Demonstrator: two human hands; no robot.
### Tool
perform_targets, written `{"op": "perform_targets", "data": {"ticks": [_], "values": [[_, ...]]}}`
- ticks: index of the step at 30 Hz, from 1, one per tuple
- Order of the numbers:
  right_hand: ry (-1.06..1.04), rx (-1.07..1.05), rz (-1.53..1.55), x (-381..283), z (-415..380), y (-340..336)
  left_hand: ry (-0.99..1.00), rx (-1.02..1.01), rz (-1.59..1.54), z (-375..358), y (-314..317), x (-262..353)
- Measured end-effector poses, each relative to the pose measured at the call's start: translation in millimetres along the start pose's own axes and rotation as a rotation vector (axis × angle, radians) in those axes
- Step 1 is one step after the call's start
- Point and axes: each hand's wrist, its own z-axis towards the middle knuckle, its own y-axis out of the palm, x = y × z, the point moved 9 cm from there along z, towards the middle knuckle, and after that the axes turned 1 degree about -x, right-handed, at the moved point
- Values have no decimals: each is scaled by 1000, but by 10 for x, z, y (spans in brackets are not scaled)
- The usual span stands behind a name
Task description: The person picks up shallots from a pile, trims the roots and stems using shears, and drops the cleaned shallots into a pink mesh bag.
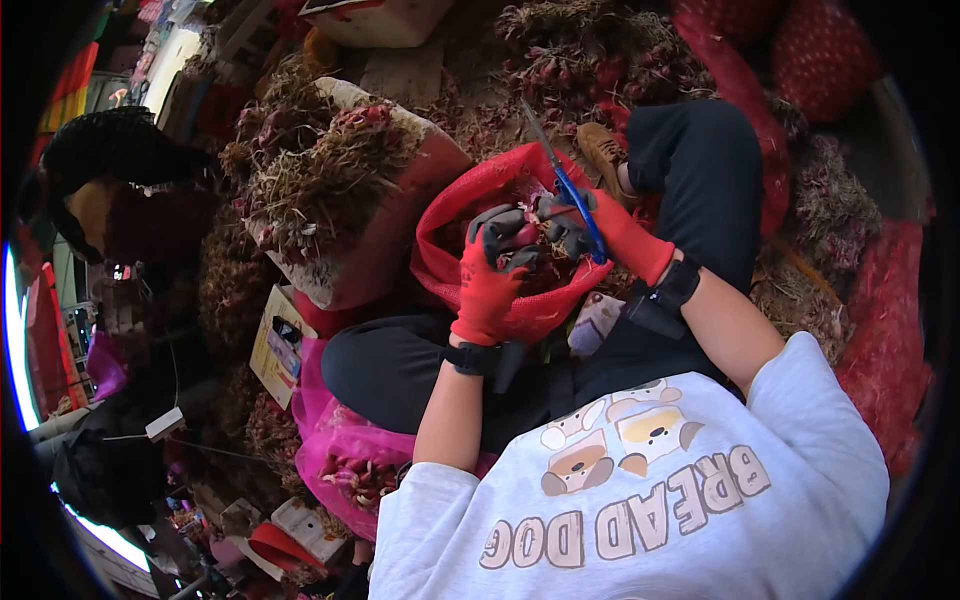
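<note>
My left hand (pixel 490 280), in a red glove with dark grey fingertips, is curled over the open mouth of a red mesh bag (pixel 432 235). Its thumb and fingers close around red shallots (pixel 524 236). In my right hand (pixel 622 235), gloved the same way, is a pair of scissors (pixel 578 200) with blue handles. The metal blades point up and to the left, past the bag's rim. More shallots lie inside the bag, partly covered by my hands. The bag rests between my bent legs.
Dried shallot bunches (pixel 330 170) overflow a white foam box (pixel 435 160) on the left. A pink mesh bag (pixel 350 470) with shallots lies beside my knee. More bunches (pixel 600 50) cover the ground ahead. Red mesh sacks (pixel 820 60) stand at the upper right.
</note>
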Motion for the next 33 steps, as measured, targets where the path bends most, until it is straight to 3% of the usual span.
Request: {"op": "perform_targets", "data": {"ticks": [2, 5, 6, 9, 12, 15, 18, 19, 21, 24, 28, 31, 33], "values": [[-79, 8, -129, 47, 61, -10, 98, 7, 12, -18, 45, 52], [-122, -10, -154, 18, 76, 13, -102, 114, -497, -69, 77, -171], [-122, -25, -134, 10, 81, 44, -152, 191, -421, -61, 36, -65], [-284, -44, -220, -114, 46, 153, 250, -144, 364, -78, 99, 116], [65, 38, -252, -69, -76, 132, -84, -165, -3, -55, 31, -52], [-416, 160, -1106, -690, -349, 369, -375, -135, -381, -120, -96, -330], [-594, 364, -1749, -852, -520, 327, -723, 71, -940, -229, -217, -629], [-640, 311, -1767, -877, -537, 344, -838, 110, -1115, -278, -222, -725], [-731, 203, -1806, -980, -575, 437, -781, 75, -1045, -269, -300, -815], [-680, 71, -1951, -1039, -510, 533, -597, 66, -735, -209, -423, -863], [-782, -112, -2135, -1152, -440, 698, -231, -86, -393, -148, -533, -488], [-736, -191, -2140, -1215, -376, 700, -335, -162, -486, -174, -495, -488], [-752, -242, -2188, -1242, -373, 699, -591, -224, -755, -245, -401, -586]]}}
